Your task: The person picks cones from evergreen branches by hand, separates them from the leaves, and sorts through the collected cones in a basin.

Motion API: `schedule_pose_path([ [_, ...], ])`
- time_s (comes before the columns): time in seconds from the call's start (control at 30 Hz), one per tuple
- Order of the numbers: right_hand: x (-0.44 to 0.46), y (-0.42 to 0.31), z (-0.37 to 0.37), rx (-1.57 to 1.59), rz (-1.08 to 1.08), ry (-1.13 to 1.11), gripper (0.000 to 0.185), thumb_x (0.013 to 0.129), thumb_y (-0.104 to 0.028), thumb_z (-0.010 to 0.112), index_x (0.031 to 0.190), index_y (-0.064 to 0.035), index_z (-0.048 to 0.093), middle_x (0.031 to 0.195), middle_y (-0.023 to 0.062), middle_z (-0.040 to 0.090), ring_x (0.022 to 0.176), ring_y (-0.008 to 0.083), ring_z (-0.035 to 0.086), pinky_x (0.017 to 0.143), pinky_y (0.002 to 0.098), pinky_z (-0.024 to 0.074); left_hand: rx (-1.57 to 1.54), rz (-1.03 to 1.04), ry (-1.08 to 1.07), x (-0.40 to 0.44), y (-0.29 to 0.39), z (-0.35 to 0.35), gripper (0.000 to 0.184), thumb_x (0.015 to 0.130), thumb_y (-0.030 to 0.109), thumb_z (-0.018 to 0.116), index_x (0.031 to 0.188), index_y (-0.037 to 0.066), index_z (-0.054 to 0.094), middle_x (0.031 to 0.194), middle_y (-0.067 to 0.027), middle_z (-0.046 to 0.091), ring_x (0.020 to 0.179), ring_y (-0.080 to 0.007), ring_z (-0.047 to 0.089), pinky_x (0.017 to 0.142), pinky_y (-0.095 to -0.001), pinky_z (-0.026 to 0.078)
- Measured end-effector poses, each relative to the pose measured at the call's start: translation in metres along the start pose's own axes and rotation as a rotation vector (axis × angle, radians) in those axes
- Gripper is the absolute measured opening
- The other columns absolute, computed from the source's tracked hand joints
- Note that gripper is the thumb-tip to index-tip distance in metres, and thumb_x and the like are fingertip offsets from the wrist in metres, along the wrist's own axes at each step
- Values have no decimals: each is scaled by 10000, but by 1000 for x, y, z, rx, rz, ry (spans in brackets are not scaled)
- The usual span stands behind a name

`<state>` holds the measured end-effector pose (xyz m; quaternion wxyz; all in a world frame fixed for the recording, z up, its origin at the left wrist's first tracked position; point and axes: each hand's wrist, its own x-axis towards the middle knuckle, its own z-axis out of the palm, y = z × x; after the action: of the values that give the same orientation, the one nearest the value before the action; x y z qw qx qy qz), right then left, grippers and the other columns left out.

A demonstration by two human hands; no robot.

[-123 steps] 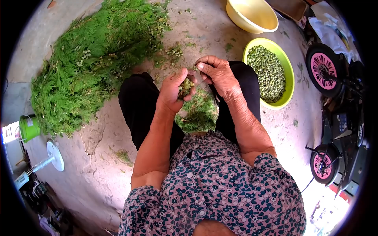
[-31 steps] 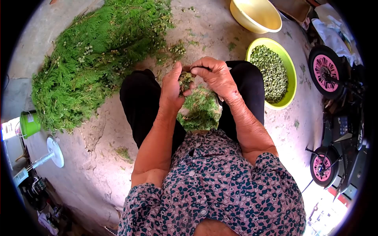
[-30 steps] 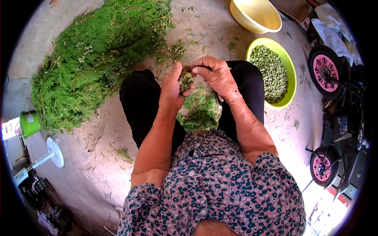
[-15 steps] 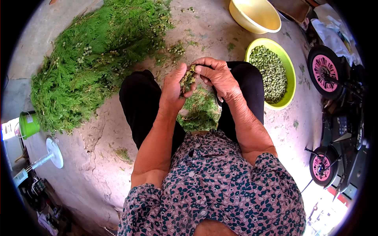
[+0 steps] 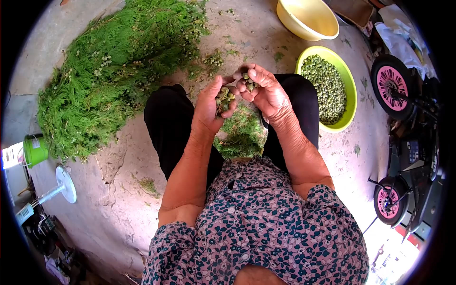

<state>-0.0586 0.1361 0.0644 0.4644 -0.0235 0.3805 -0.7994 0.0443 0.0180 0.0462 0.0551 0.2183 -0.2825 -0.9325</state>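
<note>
Right hand (image 5: pixel 268 92) rolled back, grip cradling knobbly green cones (image 5: pixel 250 86); left hand (image 5: pixel 208 105) cupping more

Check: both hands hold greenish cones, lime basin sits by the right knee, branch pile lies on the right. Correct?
One fix: the head view shows the branch pile on the left. The rest holds: left hand and right hand hold greenish cones, lime basin sits by the right knee.
</note>
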Motion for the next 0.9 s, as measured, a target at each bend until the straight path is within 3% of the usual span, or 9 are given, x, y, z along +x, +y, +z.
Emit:
schedule_pose_path([
  [0.07,1,-5,-1,-102,18,-184,166,825,-144,620,922,-11,599,795,49,588,562,109,485,524,190,393,33,11,14,-1,0,1,437,909,370,465,1118,-12,492,765,-71,560,490,-133,507,342,-206,312],
  [0.23,-2,-1,7,-798,-39,-3,164,802,-145,644,916,-27,649,755,34,576,563,125,494,530,219,398,174,86,57,-2,-1,5,510,915,392,444,1212,-23,438,779,-80,557,503,-137,504,350,-215,319],
  [0.3,1,3,7,-1311,-550,-225,178,794,-126,637,954,-48,644,765,65,576,646,179,537,601,275,434,231,87,55,-4,0,7,514,918,392,437,1219,-26,429,794,-86,561,514,-139,506,353,-218,324],
  [0.33,-2,0,7,-1425,-494,-206,190,786,-122,634,967,-66,640,802,95,578,735,232,555,675,321,445,231,86,55,-4,-1,6,514,918,392,437,1219,-26,429,794,-86,561,514,-139,506,353,-218,324],
  [0.47,0,2,1,-1412,-520,-195,175,796,-111,631,957,-42,638,742,55,571,654,158,535,599,270,431,203,59,53,-3,-2,5,468,925,372,428,1159,-32,467,804,-84,570,510,-145,516,347,-215,322],
  [0.53,-6,-4,10,-810,38,53,161,808,-90,623,954,-22,631,694,-2,548,593,69,480,526,206,384,171,46,58,-2,-2,6,440,929,364,421,1106,-30,502,806,-77,574,506,-150,520,340,-212,315],
  [0.63,-2,2,1,-589,23,61,159,814,-78,617,955,-6,626,662,-42,519,558,13,419,485,164,334,174,28,41,-1,-1,3,364,928,339,434,1004,-5,529,778,-72,574,503,-152,522,334,-207,311],
  [0.8,-4,3,8,-936,-103,79,207,808,-87,623,999,-9,609,698,-13,562,587,23,457,511,177,375,206,70,202,-1,-2,6,184,860,215,581,888,34,565,764,-57,573,505,-124,510,349,-196,324],
  [0.9,-2,6,7,-1206,-311,24,235,791,-81,624,1008,5,599,780,43,616,678,109,550,622,251,462,209,100,228,2,-6,3,138,837,174,612,867,44,576,758,-47,569,532,-116,513,352,-191,329],
])
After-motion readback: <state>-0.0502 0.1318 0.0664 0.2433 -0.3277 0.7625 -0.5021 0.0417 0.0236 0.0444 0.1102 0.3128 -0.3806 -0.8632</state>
